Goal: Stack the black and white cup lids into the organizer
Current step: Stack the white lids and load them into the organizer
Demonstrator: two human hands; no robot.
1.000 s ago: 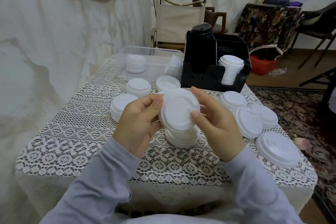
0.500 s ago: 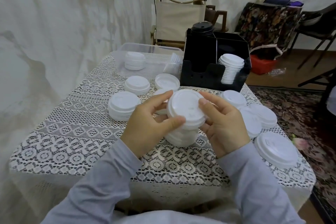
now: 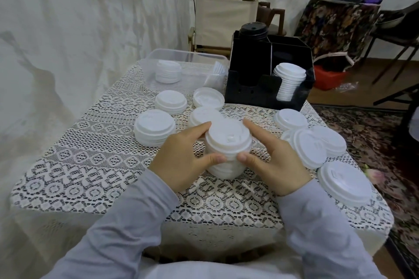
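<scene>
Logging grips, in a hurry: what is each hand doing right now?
Left hand: holding the lid stack, thumb and fingers round it.
Right hand: holding the same lid stack from the other side.

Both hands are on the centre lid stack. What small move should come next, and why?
Probably lift the stack straight up: the left hand and right hand grip it from both sides, its lids look squared, and the organizer behind already holds white lids on its right.
</scene>
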